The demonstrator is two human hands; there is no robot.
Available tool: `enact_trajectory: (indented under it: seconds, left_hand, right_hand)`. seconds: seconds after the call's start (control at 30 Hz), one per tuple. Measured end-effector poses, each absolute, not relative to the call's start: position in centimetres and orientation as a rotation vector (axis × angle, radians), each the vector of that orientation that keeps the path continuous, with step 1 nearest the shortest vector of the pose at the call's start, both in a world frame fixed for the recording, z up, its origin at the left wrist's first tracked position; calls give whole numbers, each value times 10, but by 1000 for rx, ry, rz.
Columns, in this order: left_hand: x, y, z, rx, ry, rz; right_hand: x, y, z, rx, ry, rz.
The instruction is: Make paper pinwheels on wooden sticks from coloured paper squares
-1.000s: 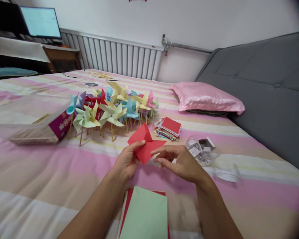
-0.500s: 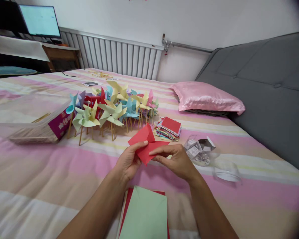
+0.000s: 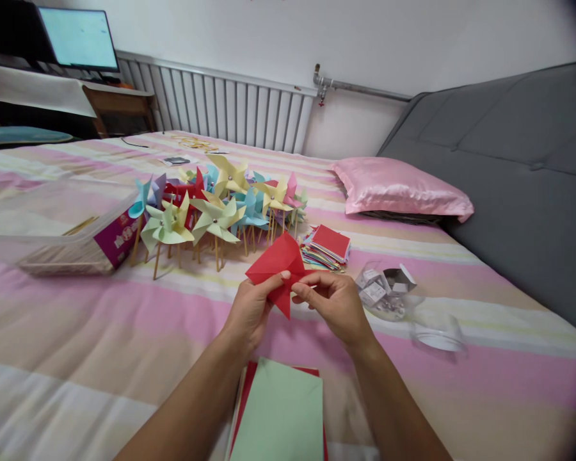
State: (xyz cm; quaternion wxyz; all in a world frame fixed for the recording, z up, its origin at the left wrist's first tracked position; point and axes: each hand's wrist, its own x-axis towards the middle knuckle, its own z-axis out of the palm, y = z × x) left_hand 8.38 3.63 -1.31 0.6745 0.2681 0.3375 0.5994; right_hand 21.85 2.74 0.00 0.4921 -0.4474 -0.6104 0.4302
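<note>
green sheet [image 3: 278, 416]: cut by bottom edge | jar [image 3: 386, 293] contents: too small | monitor [image 3: 79, 40]: blurred

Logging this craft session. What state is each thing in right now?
red paper: partly folded, held off the bed
left hand: pinching the paper
right hand: pinching the paper
pinwheels: finished, clustered
clear jar: on its side, open
monitor: on

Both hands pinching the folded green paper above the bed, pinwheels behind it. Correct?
Not quite: the folded paper is red, not green, as the head view shows. The left hand and right hand do pinch it above the bed, pinwheels behind.
</note>
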Motion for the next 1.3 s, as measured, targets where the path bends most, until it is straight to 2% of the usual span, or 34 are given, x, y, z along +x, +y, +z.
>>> enact_trajectory:
  seconds: [0.8,1.3]
  left_hand:
    - [88,33,-14,709,738,1353]
    - [88,32,-17,802,801,1345]
  right_hand:
    - [212,29,-6,-1196,-1245,976]
    - [220,31,-5,-1224,-1353,972]
